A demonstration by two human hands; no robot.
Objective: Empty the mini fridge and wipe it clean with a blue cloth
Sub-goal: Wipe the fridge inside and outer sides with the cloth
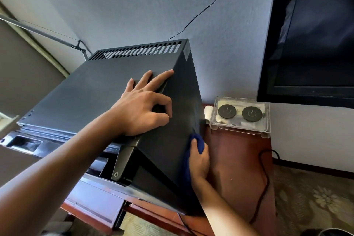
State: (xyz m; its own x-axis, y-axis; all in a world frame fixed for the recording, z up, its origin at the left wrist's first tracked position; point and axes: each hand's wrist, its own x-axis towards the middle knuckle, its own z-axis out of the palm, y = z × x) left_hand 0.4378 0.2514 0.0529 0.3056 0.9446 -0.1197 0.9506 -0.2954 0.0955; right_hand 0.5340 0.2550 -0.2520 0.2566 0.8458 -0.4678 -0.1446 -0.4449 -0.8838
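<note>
Soft daylight filled the room, stronger toward the right, where the right forearm [228, 218] was washed out near the bottom edge. The left forearm [49, 174] lay in shade. The fridge [107, 90] top carried a dull bluish sheen, and the television screen [314, 30] showed faint reflections. Wide-angle distortion bent straight lines near the edges. Focus was sharp, the corners slightly soft.
</note>
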